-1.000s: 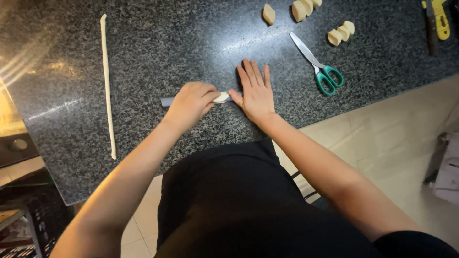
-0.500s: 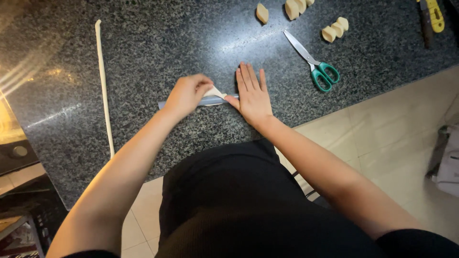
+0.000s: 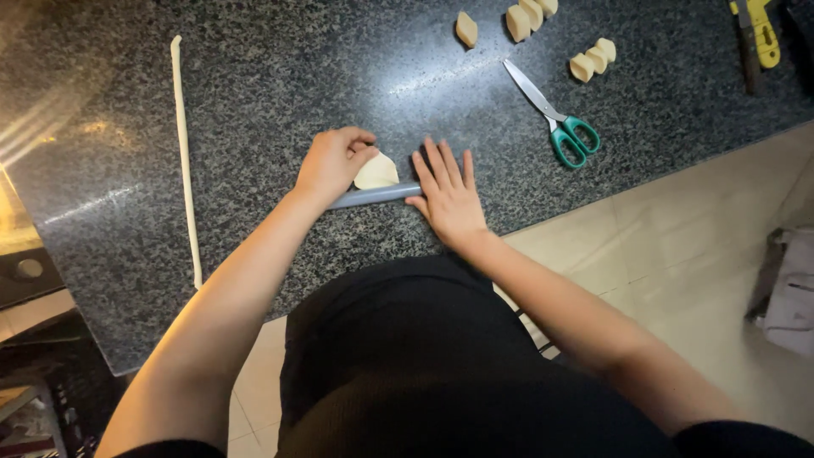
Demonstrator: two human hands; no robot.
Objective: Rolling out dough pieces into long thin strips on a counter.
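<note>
A small flat piece of pale dough (image 3: pixel 376 172) lies on the speckled dark granite counter (image 3: pixel 280 93). My left hand (image 3: pixel 332 161) pinches its left edge with fingertips. A thin grey rolling pin (image 3: pixel 373 196) lies across the counter just below the dough. My right hand (image 3: pixel 447 194) rests flat, fingers spread, on the pin's right end.
A long thin dough rope (image 3: pixel 185 157) runs down the counter's left side. Several cut dough pieces (image 3: pixel 526 17) sit at the far edge, with green-handled scissors (image 3: pixel 555 114) beside them. A yellow tool (image 3: pixel 757 31) lies at far right. Tiled floor (image 3: pixel 678 246) lies below the counter edge.
My left hand has lifted off the pin and now pinches the flattened dough, which shows more fully. My right hand has stayed flat on the pin's right end.
</note>
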